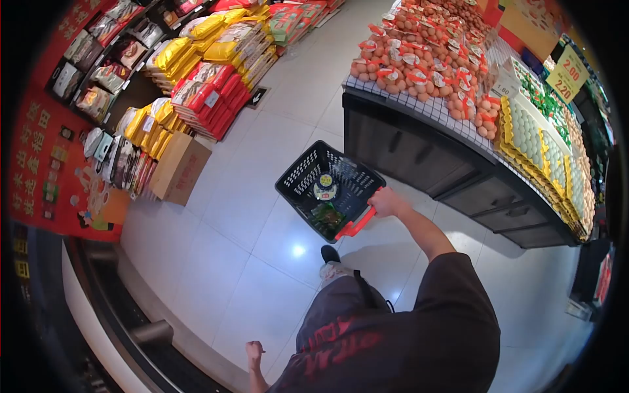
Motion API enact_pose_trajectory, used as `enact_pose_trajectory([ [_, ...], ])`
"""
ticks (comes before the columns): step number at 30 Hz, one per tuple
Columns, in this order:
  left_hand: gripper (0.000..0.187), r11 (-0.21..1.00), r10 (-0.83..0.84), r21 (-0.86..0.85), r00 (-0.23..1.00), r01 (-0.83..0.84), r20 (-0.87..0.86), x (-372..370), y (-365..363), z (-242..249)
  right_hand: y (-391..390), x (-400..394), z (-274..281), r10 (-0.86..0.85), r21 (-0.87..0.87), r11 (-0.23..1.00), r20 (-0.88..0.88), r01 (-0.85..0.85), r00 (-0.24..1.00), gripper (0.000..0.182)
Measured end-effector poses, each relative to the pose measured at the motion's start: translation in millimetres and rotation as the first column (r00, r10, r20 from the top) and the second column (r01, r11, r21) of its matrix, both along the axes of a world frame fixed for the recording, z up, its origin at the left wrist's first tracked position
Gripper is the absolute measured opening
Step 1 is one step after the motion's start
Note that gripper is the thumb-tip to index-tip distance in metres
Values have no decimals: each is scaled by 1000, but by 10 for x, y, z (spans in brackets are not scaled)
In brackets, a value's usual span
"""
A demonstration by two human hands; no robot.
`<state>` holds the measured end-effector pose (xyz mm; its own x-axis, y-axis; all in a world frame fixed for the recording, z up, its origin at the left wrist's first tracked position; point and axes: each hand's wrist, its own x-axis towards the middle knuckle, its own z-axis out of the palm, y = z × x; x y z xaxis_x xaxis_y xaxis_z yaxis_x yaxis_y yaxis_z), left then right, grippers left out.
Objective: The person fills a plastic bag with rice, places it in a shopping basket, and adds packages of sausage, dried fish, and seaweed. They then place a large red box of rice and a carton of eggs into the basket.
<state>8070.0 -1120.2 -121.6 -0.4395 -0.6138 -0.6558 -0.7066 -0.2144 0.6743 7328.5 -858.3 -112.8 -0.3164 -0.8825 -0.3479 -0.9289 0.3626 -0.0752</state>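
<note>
My right hand (388,202) is wrapped round the red handle (356,226) of a black plastic shopping basket (299,171), held out over the floor in front of me. Inside it lie a round tub (325,181) with a yellow and blue label and a dark green package (325,213) whose kind I cannot make out. My left hand (254,350) hangs low at my left side, its fingers curled in, and nothing shows in it.
Netted bags of brown eggs (422,62) and yellow trays of pale eggs (527,134) top a dark display stand (406,141) at right. Stacked red bags (208,98), yellow bags (171,56) and a cardboard box (180,169) stand left. A dark low case (147,321) edges the lower left.
</note>
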Motion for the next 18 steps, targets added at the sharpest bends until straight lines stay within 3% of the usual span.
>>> enact_pose_trajectory([
  [1,40,1000,-9,5,1000,9,-13,-313,-243,65,-284,-82,51,-4,-9,1000,1,4,1000,19],
  [3,39,985,-83,-168,979,51,-186,-852,-609,268,-823,-244,48,-36,13,999,-4,36,999,23],
  [4,39,986,-93,-153,978,65,-188,-984,-738,230,-1049,-325,-27,-17,20,1000,-20,17,1000,21],
  [6,38,972,-79,-227,994,60,-77,-1182,-944,152,-1481,-446,-75,-6,39,999,-38,7,999,20],
  [8,40,991,-101,-87,994,104,42,-1391,-1129,104,-1932,-585,-111,-65,31,997,6,65,998,20],
  [9,39,858,-411,-346,911,380,-18,-989,-1252,-558,-2122,-640,-165,-80,37,996,4,80,997,20],
  [10,38,594,-638,-632,770,498,7,-775,-1387,-1006,-2314,-693,-217,-112,16,994,-5,112,994,20],
  [11,37,872,-410,-267,910,410,57,-888,-1499,-894,-2487,-747,-262,-143,-5,990,-15,143,990,20],
  [12,36,934,-320,-121,938,336,136,-1026,-1676,-872,-2670,-807,-294,-161,-4,987,-21,161,987,20],
  [15,32,957,-286,24,932,288,220,-1306,-2399,-968,-3224,-971,-318,-288,-16,958,-12,288,958,19],
  [18,28,938,-345,24,922,346,175,-1550,-3420,-1057,-3721,-1111,-391,-435,-58,899,-25,433,900,14],
])
